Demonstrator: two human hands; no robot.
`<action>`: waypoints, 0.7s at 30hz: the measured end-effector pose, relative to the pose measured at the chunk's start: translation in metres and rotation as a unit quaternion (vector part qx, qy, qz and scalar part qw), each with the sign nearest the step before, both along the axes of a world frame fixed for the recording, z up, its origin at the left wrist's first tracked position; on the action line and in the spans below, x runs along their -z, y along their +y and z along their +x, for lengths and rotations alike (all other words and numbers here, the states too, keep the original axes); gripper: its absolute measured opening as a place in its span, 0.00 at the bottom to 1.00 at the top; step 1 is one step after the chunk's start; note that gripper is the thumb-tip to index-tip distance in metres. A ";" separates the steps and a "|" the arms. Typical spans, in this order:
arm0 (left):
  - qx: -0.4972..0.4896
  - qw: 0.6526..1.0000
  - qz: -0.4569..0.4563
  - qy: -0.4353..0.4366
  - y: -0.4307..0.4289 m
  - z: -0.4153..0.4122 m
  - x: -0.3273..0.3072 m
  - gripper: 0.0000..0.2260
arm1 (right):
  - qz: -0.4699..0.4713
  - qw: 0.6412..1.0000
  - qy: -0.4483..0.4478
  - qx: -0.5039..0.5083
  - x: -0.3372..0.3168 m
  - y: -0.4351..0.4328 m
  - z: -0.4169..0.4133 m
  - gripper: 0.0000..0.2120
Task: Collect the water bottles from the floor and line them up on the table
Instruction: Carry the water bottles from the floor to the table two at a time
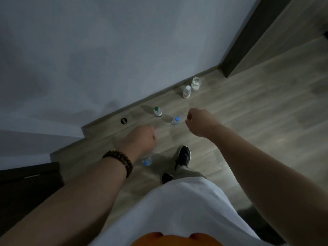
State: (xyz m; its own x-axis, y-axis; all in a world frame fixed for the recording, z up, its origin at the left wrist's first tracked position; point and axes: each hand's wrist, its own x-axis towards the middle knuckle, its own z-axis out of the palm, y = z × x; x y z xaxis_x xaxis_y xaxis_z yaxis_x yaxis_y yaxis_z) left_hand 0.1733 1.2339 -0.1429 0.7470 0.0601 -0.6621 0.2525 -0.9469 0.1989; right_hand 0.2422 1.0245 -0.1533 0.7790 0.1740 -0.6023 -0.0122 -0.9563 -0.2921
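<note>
Head view: five bottles are scattered on the floor (248, 110); nearest, a blue-capped bottle (147, 161) beneath the left hand (140, 139). Left hand and right hand (198, 122) are curled, empty. Dim light: a knock-over is risked.

Bottles (158, 111) on floor (248, 112), seemingly along wall (106, 50)
</note>
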 end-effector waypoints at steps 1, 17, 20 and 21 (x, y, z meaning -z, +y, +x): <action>0.000 1.000 0.008 -0.008 0.001 0.002 0.004 0.07 | 0.001 1.000 0.006 0.016 0.009 0.002 0.005 0.09; 0.017 0.999 -0.014 0.035 0.062 0.080 0.298 0.06 | 0.003 0.972 0.098 0.216 0.304 0.060 0.034 0.16; -0.001 1.000 -0.001 0.015 0.070 0.091 0.375 0.06 | 0.004 0.960 0.124 0.249 0.384 0.066 0.023 0.19; -0.004 1.000 0.005 0.009 0.071 0.096 0.398 0.06 | 0.002 0.959 0.126 0.255 0.407 0.066 0.023 0.20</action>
